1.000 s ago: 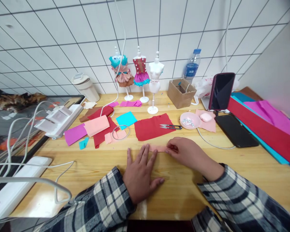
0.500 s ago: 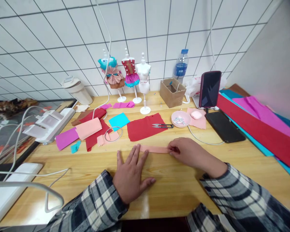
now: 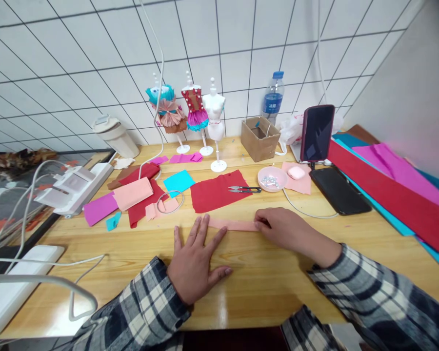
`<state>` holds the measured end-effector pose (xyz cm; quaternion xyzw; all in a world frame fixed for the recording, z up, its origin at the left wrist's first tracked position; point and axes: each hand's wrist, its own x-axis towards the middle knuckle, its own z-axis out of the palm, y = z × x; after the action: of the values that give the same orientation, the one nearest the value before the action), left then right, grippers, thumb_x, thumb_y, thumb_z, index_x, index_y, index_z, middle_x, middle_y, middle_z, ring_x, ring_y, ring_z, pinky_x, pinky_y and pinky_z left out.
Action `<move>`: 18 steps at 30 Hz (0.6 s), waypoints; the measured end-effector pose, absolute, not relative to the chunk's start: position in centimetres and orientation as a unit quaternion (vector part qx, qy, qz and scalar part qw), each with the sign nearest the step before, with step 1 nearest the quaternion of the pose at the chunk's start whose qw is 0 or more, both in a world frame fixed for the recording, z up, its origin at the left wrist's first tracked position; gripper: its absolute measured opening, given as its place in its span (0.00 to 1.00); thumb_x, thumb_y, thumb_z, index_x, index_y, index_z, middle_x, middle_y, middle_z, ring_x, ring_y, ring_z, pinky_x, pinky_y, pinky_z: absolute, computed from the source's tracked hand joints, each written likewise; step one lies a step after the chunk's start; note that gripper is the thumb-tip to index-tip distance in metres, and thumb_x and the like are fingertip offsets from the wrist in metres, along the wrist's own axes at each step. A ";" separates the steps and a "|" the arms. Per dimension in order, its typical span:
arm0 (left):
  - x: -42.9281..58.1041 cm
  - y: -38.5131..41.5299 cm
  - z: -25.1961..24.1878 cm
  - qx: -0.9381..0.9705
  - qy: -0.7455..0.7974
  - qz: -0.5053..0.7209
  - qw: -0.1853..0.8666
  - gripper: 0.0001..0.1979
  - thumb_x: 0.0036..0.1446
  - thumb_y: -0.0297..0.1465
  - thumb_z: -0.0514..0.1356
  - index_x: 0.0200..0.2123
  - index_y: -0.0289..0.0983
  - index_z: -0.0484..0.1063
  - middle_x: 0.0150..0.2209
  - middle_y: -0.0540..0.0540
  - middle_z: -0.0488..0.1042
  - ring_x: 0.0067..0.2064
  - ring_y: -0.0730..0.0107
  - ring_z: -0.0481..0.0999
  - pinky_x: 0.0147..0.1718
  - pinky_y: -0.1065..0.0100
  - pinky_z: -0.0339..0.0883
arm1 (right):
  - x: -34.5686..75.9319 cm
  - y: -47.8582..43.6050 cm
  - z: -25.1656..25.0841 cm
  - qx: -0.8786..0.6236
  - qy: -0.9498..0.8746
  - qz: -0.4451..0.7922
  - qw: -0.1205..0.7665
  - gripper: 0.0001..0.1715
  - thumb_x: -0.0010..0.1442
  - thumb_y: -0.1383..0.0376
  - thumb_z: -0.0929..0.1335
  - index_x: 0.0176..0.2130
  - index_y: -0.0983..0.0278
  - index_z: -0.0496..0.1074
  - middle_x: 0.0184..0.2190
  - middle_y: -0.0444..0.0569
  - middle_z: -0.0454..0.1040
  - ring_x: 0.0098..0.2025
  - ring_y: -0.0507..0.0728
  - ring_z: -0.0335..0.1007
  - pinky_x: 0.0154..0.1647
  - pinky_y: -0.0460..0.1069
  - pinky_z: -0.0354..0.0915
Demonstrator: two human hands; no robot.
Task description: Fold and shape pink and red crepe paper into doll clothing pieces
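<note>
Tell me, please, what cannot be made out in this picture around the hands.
Head view: pink strip right end, hidden under the right hand.
Head view: whether that hand pinches it, hidden by the hand's own back.
Head view: beads in the dish, too small to count.

we wear a long-sleeved plaid shirt: dark navy and grey checks crossed by broad white and cream bands. our left sleeve (image 3: 146, 307) and right sleeve (image 3: 373, 302) both end in cuffs at the wrist. left hand (image 3: 193, 263) and right hand (image 3: 289, 230) bare.

Bright even light, edges warped, sharp
</note>
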<state>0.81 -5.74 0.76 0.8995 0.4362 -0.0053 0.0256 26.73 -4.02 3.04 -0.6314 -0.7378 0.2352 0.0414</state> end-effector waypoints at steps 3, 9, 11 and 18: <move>0.9 -5.8 0.7 0.915 0.404 0.019 0.000 0.38 0.58 0.54 0.51 0.66 0.41 0.55 0.70 0.36 0.45 0.68 0.41 0.48 0.61 0.33 0.38 | 26.5 -4.0 3.2 -0.637 -0.739 0.219 0.022 0.11 0.60 0.63 0.62 0.31 0.61 0.72 0.30 0.46 0.76 0.30 0.53 0.66 0.28 0.47 0.50; 1.4 -5.4 0.9 0.931 0.365 0.008 0.024 0.35 0.62 0.47 0.52 0.65 0.31 0.56 0.66 0.35 0.56 0.66 0.52 0.56 0.64 0.50 0.47 | 26.7 -3.5 2.5 -0.644 -0.736 0.208 0.013 0.12 0.60 0.59 0.63 0.30 0.60 0.71 0.28 0.45 0.75 0.30 0.54 0.65 0.27 0.47 0.49; 1.5 -5.5 1.0 0.926 0.376 0.010 0.030 0.35 0.62 0.47 0.52 0.65 0.33 0.55 0.66 0.35 0.56 0.65 0.51 0.57 0.65 0.45 0.42 | 26.9 -3.3 2.3 -0.643 -0.734 0.218 0.016 0.12 0.60 0.59 0.63 0.29 0.60 0.71 0.28 0.45 0.75 0.29 0.53 0.65 0.27 0.47 0.49; 2.1 -5.8 1.3 0.916 0.400 0.008 0.042 0.33 0.61 0.50 0.51 0.66 0.47 0.52 0.66 0.36 0.57 0.64 0.45 0.58 0.58 0.28 0.27 | 27.3 -2.7 1.9 -0.621 -0.738 0.260 0.040 0.12 0.59 0.59 0.64 0.27 0.61 0.70 0.26 0.45 0.74 0.27 0.53 0.64 0.27 0.47 0.50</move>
<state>2.08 -5.83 1.35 0.9157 0.3996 0.0078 0.0423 27.35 -2.65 1.91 -0.6212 -0.7382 0.2599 0.0400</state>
